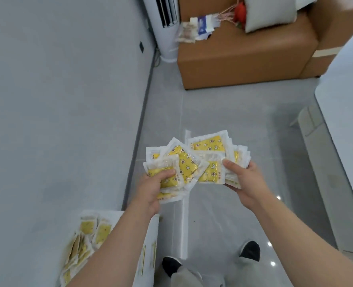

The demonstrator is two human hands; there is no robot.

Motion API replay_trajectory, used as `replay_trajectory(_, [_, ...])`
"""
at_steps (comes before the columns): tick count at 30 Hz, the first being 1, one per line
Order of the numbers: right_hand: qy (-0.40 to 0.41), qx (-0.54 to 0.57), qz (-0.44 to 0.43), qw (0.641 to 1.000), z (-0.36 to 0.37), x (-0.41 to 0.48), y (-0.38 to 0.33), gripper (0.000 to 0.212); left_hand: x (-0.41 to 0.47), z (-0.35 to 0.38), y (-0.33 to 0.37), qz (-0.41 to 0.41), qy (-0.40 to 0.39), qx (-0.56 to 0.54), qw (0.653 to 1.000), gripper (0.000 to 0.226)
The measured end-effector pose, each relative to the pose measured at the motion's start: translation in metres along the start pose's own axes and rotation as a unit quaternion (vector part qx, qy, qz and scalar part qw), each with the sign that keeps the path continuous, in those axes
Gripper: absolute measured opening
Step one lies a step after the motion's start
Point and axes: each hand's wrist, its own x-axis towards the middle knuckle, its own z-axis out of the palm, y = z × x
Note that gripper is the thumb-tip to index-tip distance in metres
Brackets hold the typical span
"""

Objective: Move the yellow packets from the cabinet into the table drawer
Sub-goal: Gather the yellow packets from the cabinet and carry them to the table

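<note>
I hold two fanned bunches of yellow packets with white borders over the grey floor. My left hand (pixel 152 191) grips one bunch (pixel 179 164), thumb on top. Beside it, my right hand (pixel 241 179) grips the other bunch (pixel 210 148) from below, thumb pressing its near edge. More yellow packets (pixel 82 245) lie in a heap on the white cabinet top (pixel 148 233) at the lower left, partly hidden by my left forearm. A white table edge (pixel 341 125) runs down the right side; no drawer shows.
A brown sofa (pixel 254 48) with a grey cushion and loose papers stands ahead. A white standing air conditioner (pixel 163 27) is in the corner by the grey wall on the left. A chair (pixel 310 121) sits by the table. My shoes show below on the floor.
</note>
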Motion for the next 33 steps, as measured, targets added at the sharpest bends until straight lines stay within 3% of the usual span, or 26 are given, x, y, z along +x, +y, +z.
replay_trajectory(7, [0.085,0.070,-0.042,0.993,-0.129,0.010,-0.088,0.033,0.001,0.179,0.009,-0.026,-0.071,0.025,0.997,0.044])
replay_trajectory(16, [0.165,0.146,-0.089,0.971,-0.231,0.045,-0.169,0.038,0.030,0.346,0.031,-0.036,-0.156,0.088,0.983,0.048])
replay_trajectory(23, [0.271,0.213,-0.115,0.932,-0.300,0.076,-0.226,0.022,0.077,0.476,0.040,-0.059,-0.226,0.167,0.958,0.053])
replay_trajectory(29, [0.356,0.269,-0.101,0.889,-0.381,0.087,-0.251,0.039,0.073,0.600,0.018,-0.076,-0.285,0.245,0.924,0.052])
replay_trajectory(33, [0.382,0.303,-0.098,0.867,-0.452,0.099,-0.266,0.022,0.065,0.681,-0.016,-0.083,-0.309,0.277,0.906,0.047])
